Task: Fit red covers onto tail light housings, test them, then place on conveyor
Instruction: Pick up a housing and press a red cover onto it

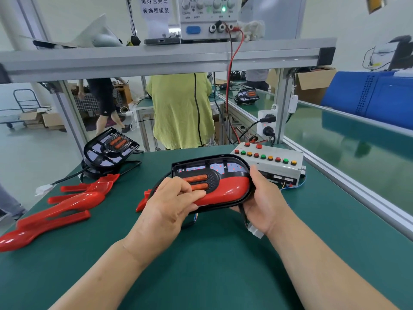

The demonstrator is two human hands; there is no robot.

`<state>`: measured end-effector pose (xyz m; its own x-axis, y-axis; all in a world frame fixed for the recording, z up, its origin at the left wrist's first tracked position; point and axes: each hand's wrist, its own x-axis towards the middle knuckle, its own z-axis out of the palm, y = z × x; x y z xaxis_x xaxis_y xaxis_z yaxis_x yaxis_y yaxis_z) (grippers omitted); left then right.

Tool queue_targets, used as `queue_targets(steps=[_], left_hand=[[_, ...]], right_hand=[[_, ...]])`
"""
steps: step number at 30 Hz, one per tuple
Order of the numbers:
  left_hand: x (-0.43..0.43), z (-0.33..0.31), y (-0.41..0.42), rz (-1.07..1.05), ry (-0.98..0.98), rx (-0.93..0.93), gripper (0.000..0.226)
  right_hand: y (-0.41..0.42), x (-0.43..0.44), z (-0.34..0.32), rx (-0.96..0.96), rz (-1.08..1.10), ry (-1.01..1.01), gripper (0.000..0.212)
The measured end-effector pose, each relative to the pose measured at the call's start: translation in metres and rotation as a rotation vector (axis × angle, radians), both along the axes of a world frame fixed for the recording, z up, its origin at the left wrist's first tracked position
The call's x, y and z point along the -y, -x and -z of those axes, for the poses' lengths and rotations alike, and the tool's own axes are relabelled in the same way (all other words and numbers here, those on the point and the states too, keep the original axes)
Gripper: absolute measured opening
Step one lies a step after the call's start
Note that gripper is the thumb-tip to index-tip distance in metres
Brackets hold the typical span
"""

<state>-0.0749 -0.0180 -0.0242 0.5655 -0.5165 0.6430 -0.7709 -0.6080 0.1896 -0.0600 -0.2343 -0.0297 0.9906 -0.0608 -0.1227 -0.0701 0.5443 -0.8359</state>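
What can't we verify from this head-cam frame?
- Cover seating: the left hand hides the left end of the red cover on the tail light housing.
- Housing underside and wiring: hidden by the housing and the right hand.
- White connector: mostly behind the right wrist; mating state unclear.
- Button box: button labels too small.
- Power supply: top cut off by the frame edge; readings blurred.
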Motion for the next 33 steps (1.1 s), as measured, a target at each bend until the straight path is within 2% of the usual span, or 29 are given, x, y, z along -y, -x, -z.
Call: queue_targets(steps=[8, 16, 24, 28, 33], left_hand=[[-0.0012, 0.0023, -0.0017, -0.002, -0.011, -0.024, 0.036], [0.0002, 0.0015, -0.001, -0.01, -0.038, -0.016, 0.037], [0.003, 0.0009, 0.0003, 0.02, -0.03, 0.024, 0.038], [0.0016, 0.0026, -0.0016, 0.024, -0.007, 0.043, 0.035], [-0.0003, 0.0059, -0.0036, 0.003, 0.009, 0.049, 0.029]], right_hand=[[0.0008, 0.001, -0.0003, -0.005, -0.058, -0.019, 0.055], [0.0024, -0.0019, 0.002, 0.139, -0.124, 0.019, 0.059], [0.0003, -0.0009, 0.0044, 0.153, -0.067, 0.024, 0.043], [0.0003, -0.0002, 0.0041, 0.171, -0.075, 0.036, 0.043], [-0.0007, 0.0015, 0.0033, 0.083, -0.113, -0.003, 0.035]])
